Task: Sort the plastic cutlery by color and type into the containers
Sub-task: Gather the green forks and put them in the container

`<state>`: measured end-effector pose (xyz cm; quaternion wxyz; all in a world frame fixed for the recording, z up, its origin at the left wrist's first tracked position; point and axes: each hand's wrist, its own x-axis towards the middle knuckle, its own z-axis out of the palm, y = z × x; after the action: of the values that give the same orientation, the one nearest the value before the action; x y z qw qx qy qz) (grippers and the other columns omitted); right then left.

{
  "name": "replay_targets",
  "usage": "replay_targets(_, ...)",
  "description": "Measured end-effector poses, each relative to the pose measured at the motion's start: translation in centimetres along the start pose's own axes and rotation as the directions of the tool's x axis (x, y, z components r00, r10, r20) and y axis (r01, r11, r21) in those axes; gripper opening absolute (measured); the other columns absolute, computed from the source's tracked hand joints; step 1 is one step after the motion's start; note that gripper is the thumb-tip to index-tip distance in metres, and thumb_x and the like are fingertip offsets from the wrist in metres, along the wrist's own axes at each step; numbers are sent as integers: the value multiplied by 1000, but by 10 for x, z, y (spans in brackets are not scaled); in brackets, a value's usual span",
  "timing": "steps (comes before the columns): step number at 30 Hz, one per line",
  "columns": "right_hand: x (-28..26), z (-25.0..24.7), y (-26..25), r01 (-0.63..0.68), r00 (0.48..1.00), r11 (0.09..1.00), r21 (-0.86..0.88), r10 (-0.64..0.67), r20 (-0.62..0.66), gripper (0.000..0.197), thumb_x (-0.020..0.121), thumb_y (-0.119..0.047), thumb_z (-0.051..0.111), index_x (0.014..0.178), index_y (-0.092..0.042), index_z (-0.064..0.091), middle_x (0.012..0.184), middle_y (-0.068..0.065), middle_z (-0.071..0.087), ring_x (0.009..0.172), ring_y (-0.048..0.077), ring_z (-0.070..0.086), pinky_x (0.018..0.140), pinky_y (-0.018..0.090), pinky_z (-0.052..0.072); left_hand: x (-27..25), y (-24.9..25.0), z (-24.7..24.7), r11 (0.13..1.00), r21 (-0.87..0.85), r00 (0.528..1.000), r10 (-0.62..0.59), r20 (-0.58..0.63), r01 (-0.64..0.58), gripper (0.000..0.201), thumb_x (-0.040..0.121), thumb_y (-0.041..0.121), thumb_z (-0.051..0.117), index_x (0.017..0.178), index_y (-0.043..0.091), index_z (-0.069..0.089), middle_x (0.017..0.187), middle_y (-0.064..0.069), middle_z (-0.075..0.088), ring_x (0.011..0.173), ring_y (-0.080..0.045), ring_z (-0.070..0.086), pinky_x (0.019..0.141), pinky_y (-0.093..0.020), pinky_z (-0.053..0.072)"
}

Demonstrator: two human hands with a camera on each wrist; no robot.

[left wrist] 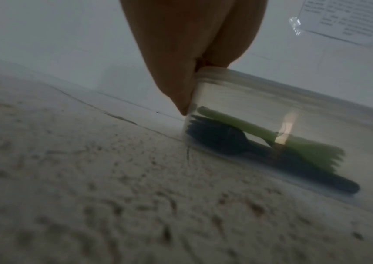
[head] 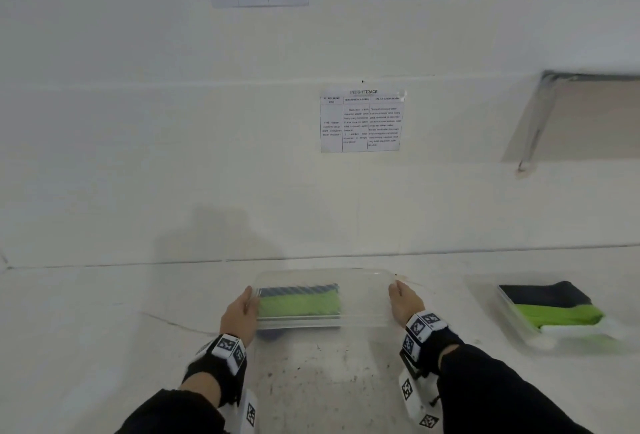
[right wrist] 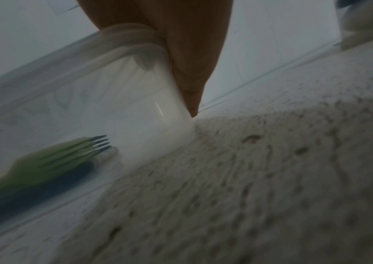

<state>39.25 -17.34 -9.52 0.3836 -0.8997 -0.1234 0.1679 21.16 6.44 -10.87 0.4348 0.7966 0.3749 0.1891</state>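
The bench is a pale, rough surface, speckled with dark flecks and marked by a thin crack running at about 9 o'clock from the hands. It meets a plain white wall hung with printed sheets taped up in clear film; at 2 o'clock a recessed opening cuts into the wall.

At the centre of the bench sits a clear container, a shallow rectangular tub of thin see-through plastic with rounded corners and a rolled rim. The left hand presses flat fingers against its short wall at 9 o'clock, and the right hand does the same at 3 o'clock; neither grip curls round the rim, so both are released and only bracing the tub between them. Both wrists wear black straps with white marker blocks.

Inside, in the left half, lie green forks over dark blue forks, smooth moulded plastic with slim handles and four tines, some pointing each way.

At 3 o'clock, well apart, a second clear container holds dark and green cutlery in separate blocks; its type is too blurred to tell.
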Motion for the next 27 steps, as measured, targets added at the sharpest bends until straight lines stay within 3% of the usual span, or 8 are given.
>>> replay_targets(4, -2, -2, -1, -15, 999, 1000, 8, 15, 36, 50, 102, -30, 24, 147, -8, 25, 151, 12, 30, 138, 28, 31, 112, 30, 23, -7, 2, 4, 999, 44, 999, -12, -31, 13, 47, 101, 24, 35, 145, 7, 33, 147, -16, 37, 135, -33, 36, 110, -33, 26)
replay_targets(9, -19, -15, 3, 56, 996, 994, 94, -62, 60, 52, 102, -32, 28, 148, -10, 20, 153, 10, 26, 141, 25, 27, 111, 26, 21, -21, 19, 13, 969, 241, 990, -14, -139, 48, 46, 101, 23, 33, 145, 8, 32, 154, -17, 21, 141, -31, 19, 114, -39, 18)
replay_targets(11, -30, -28, 10, 149, 988, 983, 110, -152, 14, 47, 101, -27, 32, 146, -10, 28, 151, 7, 31, 139, 21, 30, 110, 23, 22, -41, 39, 26, 957, 281, 981, 114, -160, -65, 47, 100, 24, 34, 144, 9, 32, 154, -16, 19, 142, -29, 17, 114, -38, 15)
replay_targets(13, -40, -50, 19, 239, 971, 962, 134, -235, -48, 41, 100, -20, 35, 140, -10, 38, 145, 7, 41, 135, 20, 38, 105, 18, 26, -65, 68, 48, 939, 263, 962, 255, -98, -222, 60, 91, 34, 27, 144, 7, 32, 154, -15, 19, 144, -27, 14, 115, -35, 11)
replay_targets(17, -44, -122, 50, 283, 938, 954, 102, -254, -235, 34, 96, -10, 42, 128, -11, 54, 126, 13, 59, 118, 25, 53, 92, 19, 35, -111, 134, 119, 918, 131, 926, 376, 15, -375, 72, 80, 36, 26, 145, 6, 29, 155, -11, 20, 145, -22, 14, 115, -25, 8)
replay_targets(21, -24, -218, 106, 164, 915, 986, -8, -155, -372, 38, 94, -10, 41, 130, -15, 52, 137, 8, 51, 124, 27, 49, 103, 30, 36, -154, 192, 212, 920, 19, 912, 384, 144, -391, 52, 99, 21, 39, 146, 7, 25, 155, -7, 21, 144, -16, 16, 110, -14, 8)
replay_targets(25, 4, -307, 177, -147, 907, 946, -288, 13, -421, 47, 95, -17, 35, 141, -21, 35, 154, -2, 22, 141, 17, 20, 114, 41, 19, -176, 227, 289, 988, -88, 955, 147, 258, -129, 53, 101, 24, 35, 149, 7, 19, 156, -7, 19, 144, -17, 19, 112, -21, 14)
replay_targets(27, 19, -337, 209, -262, 904, 915, -306, 123, -409, 48, 95, -20, 35, 143, -16, 31, 153, 2, 23, 140, 22, 20, 113, 43, 20, -178, 239, 315, 995, -93, 959, 44, 280, -19, 54, 102, 29, 32, 149, 7, 18, 156, -8, 19, 144, -20, 20, 110, -21, 17)
